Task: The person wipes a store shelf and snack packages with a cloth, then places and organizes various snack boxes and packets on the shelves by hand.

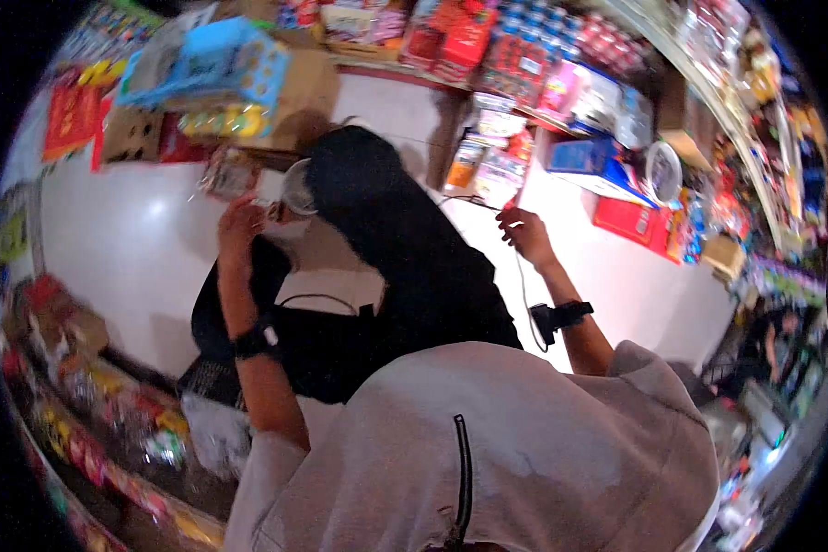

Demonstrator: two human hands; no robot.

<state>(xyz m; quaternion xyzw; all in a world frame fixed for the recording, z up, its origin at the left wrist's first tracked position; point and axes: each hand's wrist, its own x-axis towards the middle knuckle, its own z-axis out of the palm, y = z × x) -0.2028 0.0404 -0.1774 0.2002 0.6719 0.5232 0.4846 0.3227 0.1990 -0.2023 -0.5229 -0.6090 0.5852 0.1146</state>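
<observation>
Shop floor [129,244], pale and shiny, edged by packed shelves [731,110]. At centre left, the left hand [241,223] has curled fingers just below a clear packet [228,175]; its grip cannot be told. Right of centre, the loosely curled right hand [526,236], grip also unclear, is nearer the colourful packets [495,167] just above it, their row running up-frame, leaning right.

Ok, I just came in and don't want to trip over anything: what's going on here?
A person sits or squats over a pale floor. The left hand is by a clear-wrapped package; the right hand is near some colourful packets. Whether either hand holds anything is too blurred to tell.
</observation>
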